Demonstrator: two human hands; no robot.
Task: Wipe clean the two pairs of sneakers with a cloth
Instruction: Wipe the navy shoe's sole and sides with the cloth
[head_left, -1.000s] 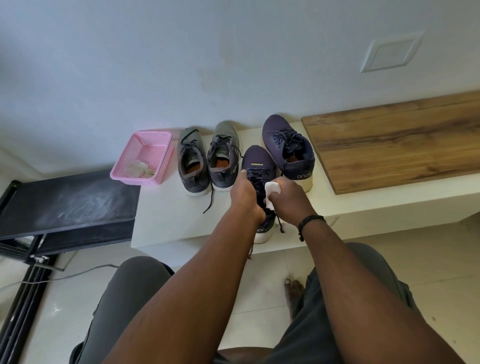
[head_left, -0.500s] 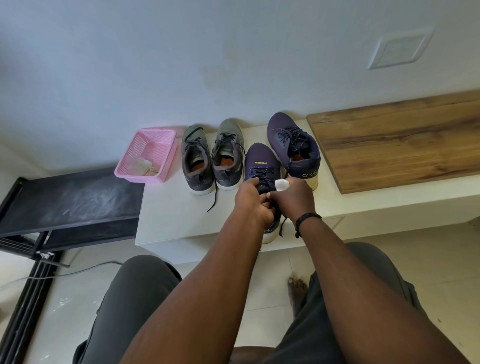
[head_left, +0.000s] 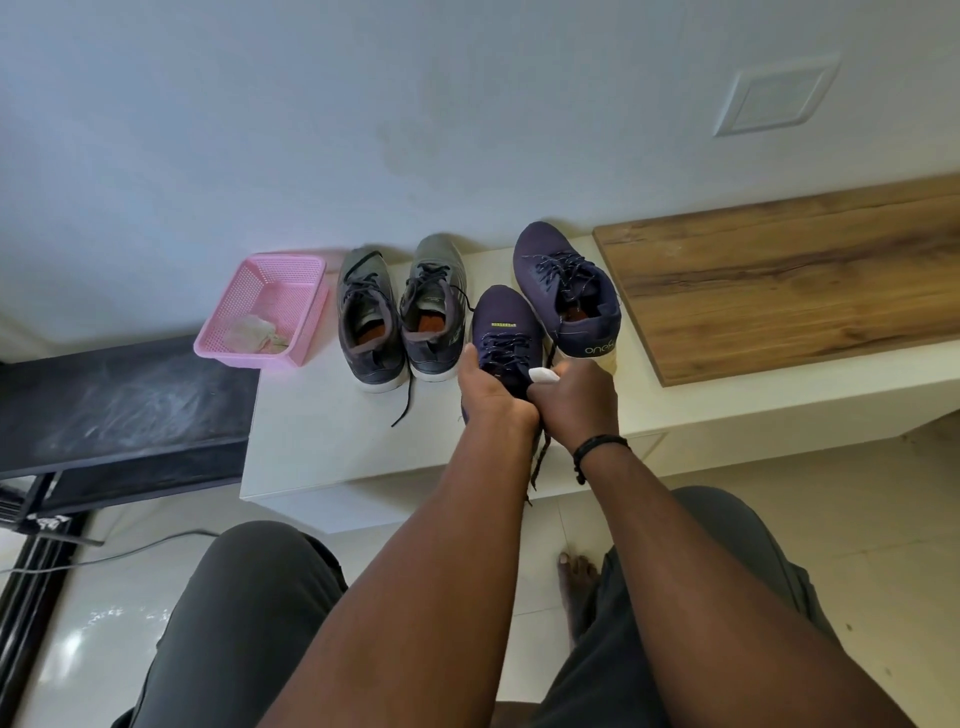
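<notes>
Sneaker in navy knit (head_left: 506, 332) sits on the white desk (head_left: 332, 431), left hand (head_left: 491, 387) clamped round its lace area, right hand (head_left: 574, 400) pinching the white cloth (head_left: 543, 374). Light, soft upper, probably squashy; better held by the firmer heel or sole.

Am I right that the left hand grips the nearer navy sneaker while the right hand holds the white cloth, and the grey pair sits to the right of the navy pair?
Not quite. The head view shows the grey pair to the left of the navy pair, beside the pink basket. The rest holds: the left hand grips the nearer navy sneaker and the right hand holds the white cloth.
</notes>
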